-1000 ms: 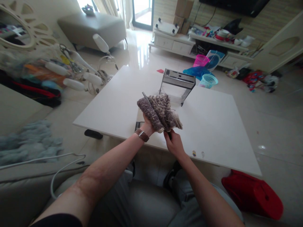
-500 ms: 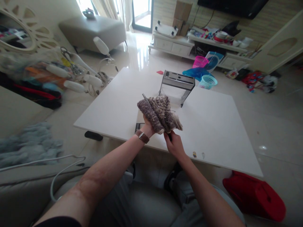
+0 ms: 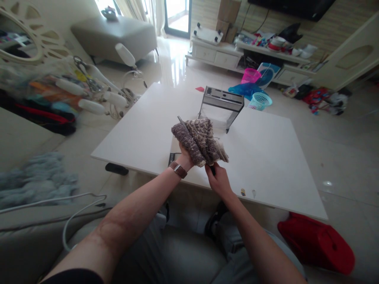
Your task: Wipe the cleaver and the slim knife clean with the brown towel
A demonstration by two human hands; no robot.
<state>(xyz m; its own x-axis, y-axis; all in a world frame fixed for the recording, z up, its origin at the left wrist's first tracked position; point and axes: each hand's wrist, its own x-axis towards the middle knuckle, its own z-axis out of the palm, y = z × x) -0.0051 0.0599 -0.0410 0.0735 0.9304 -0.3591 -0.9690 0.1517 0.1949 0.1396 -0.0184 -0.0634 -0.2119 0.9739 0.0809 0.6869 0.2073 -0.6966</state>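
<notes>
A thick brown-and-cream patterned towel (image 3: 204, 136) lies folded over my left hand (image 3: 185, 157), which grips it from below; most of those fingers are hidden beneath the cloth. My right hand (image 3: 219, 179) is closed round the black handle of a knife (image 3: 181, 121). Its narrow metal blade runs through a fold of the towel, with the tip sticking out at the upper left. Beyond the towel a slotted knife block (image 3: 225, 96), grey with clear sides, stands on the white table (image 3: 266, 154). A flat dark-edged item (image 3: 174, 156) on the table is partly covered by my left hand.
Two small stickers (image 3: 243, 192) mark the table's near edge. A red piece (image 3: 199, 89) lies at its far edge. Past the table are a mint basket (image 3: 259, 101) and a pink basket (image 3: 251, 75). A lamp with white shades (image 3: 114, 98) stands left; a red stool-like object (image 3: 318, 244) is at right.
The hands, towel and knife hold almost the same pose. The whole view has shifted very slightly.
</notes>
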